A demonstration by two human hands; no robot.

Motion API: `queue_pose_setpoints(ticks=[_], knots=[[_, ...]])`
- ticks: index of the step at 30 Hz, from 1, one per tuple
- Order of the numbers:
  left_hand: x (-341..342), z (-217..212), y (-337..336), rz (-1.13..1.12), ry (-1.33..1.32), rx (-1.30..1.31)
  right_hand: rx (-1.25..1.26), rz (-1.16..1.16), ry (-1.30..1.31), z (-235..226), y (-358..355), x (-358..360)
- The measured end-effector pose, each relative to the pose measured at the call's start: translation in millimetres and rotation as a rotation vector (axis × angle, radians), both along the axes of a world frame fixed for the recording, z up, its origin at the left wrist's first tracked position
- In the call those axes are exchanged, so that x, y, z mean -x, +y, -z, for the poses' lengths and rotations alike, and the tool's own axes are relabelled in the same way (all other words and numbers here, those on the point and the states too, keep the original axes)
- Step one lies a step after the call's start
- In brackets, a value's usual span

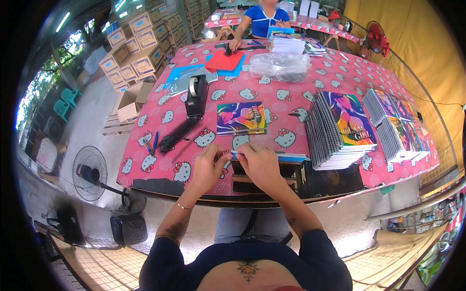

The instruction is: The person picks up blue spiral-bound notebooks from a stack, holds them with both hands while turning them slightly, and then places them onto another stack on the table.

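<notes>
Both hands work at the near edge of a table covered in a pink cartoon-cat cloth (291,104). The left hand (208,169) has its fingers curled down, with the fingertips pressed onto the left end of a thin blue-edged stack of pages (272,156) that lies flat along the table's front edge; a short run of black spiral wire seems to sit under those fingertips, though it is too small to be sure. The right hand (259,165) lies on top of the same stack just beside the left, fingers bent and pinching its upper edge near the middle. Just beyond the hands lies a single colourful spiral-bound notebook (241,118), flat and apart from them. To its left, a bundle of black binding coils (180,134) lies at a slant, with a black tape dispenser (196,94) standing behind it and a small blue-handled tool (154,143) near the coils' lower end. On the right, a tall stack of bound notebooks (340,131) fans out, with two more stacks (395,123) further right. Across the table, another person's hand (235,44) rests near red and blue sheets (224,62), beside a crumpled clear plastic bag (280,65).
</notes>
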State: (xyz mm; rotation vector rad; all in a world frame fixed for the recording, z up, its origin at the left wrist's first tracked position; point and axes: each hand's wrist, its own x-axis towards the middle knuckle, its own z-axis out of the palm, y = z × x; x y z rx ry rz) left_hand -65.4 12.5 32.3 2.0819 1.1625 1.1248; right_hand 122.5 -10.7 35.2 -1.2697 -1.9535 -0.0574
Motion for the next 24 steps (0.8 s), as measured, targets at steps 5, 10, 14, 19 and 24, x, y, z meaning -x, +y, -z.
queue_pose_setpoints(ticks=[5,10,14,19,24], knots=[[3,-21,6,0.192,0.105,0.031,0.033,-0.022,-0.023,-4,-2,-3],[0,-3,16,0.193,0.227,-0.353,0.004,-0.105,-0.073,-3,-2,-18],[-1,-19,20,0.307,0.205,-0.185,0.106,-0.089,-0.058,-11,-3,-28],[7,-9,38,0.312,0.455,-0.180,0.169,-0.082,-0.004,-13,0,-33],[-32,-1,16,-0.077,0.698,-0.577,0.169,-0.059,-0.002,-9,7,-32]])
